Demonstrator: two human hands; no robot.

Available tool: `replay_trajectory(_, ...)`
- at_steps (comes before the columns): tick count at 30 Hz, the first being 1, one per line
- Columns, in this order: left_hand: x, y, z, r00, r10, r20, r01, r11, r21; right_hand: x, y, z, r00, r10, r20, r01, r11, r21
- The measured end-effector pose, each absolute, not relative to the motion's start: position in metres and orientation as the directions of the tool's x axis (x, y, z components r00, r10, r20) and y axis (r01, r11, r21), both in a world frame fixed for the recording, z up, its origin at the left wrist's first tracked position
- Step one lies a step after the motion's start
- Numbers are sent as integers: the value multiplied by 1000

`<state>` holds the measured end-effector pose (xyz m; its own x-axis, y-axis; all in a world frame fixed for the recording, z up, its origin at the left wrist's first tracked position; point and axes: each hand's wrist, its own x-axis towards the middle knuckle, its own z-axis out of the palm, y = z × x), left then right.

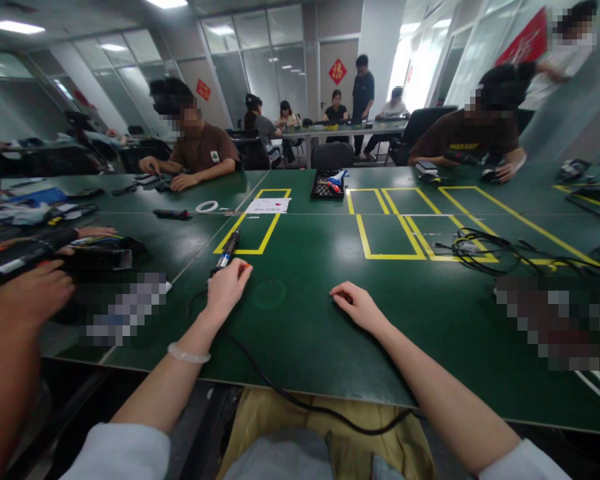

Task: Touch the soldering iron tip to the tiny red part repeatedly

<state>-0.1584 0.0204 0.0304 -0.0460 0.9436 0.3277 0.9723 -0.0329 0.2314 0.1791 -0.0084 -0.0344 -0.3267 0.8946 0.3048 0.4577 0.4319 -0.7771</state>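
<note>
My left hand (229, 287) is closed in a pinch above the green table (300, 333), with a small orange bit showing at the fingertips. Just behind that hand lies a dark, pen-shaped electric tool (229, 248), partly hidden by the fingers. A bracelet circles my left wrist. My right hand (359, 307) rests on the table further right, loosely curled, thumb and forefinger slightly apart, holding nothing visible. A black cable (280, 393) runs from near my left wrist over the table's front edge and across my lap.
Yellow tape outlines (370, 256) mark the table; a paper sheet (270, 205) lies across one. Behind stands a black tool tray (329, 185). Tangled cables (480, 248) lie right. At left, another person's hands (35, 293) hold a black-and-orange tool (25, 257). Two people sit opposite.
</note>
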Motion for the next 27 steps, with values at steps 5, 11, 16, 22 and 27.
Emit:
replay_trajectory(5, -79, 15, 22, 310, 943, 125, 655, -307, 691, 177, -11, -32, -341, 896, 285, 406, 414, -815)
replay_trajectory(11, -23, 10, -5, 592, 805, -48, 293, -160, 943, 174, -14, -28, -422, 857, 295, 349, 454, -820)
replay_trajectory(16, -18, 7, -11, 592, 806, -30, 224, -128, 966, 172, -17, -23, -430, 853, 296, 380, 468, -798)
replay_trajectory(22, -24, 8, -14, 585, 810, -35, 190, -95, 977, 173, -15, -27, -402, 875, 270, 371, 425, -826)
replay_trajectory(27, -23, 7, -14, 592, 805, -28, 171, -93, 981, 173, -14, -31, -405, 883, 235, 360, 390, -847)
